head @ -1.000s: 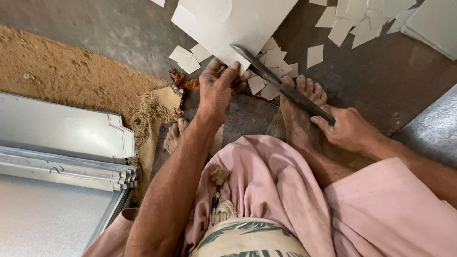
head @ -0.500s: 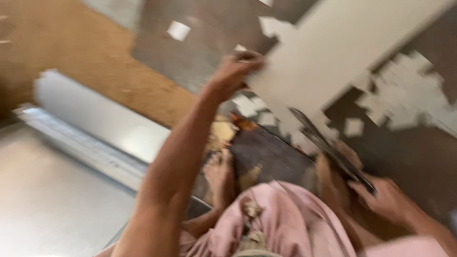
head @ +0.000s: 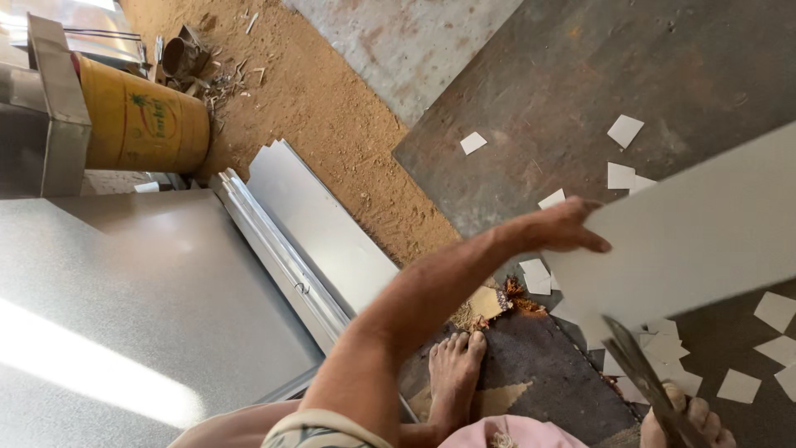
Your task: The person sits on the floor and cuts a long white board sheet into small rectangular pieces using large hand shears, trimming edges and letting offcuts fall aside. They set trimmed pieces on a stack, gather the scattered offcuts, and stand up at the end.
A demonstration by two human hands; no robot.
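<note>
- Crouching low on the floor, the person has both bare feet out front: one foot [head: 452,365] on a dark mat [head: 539,377], toes of the other [head: 692,419] at the bottom edge.
- Shears [head: 643,382], long dark blades, poke up from the bottom right; the right hand is out of shot, so I can't tell its grip.
- Left hand [head: 564,232] reaches forward and is clamped on the near-left end of a pale sheet-metal panel [head: 696,241], thumb under, fingers curled over the top edge.
- That panel hangs above the floor, its long axis running from the hand up and away to the right, the far end passing out of view.
- Judging by how thin it is, it should be light but springy, prone to wobble when held at one end, with edges likely sharp; gripping the flat face a little in from the edge looks safer.
- Small white offcut squares [head: 623,130] litter the dark steel plate [head: 580,91] beneath.
- Further left, large shiny sheets [head: 124,282] lie flat; beyond, sandy ground and a yellow drum [head: 145,124].
</note>
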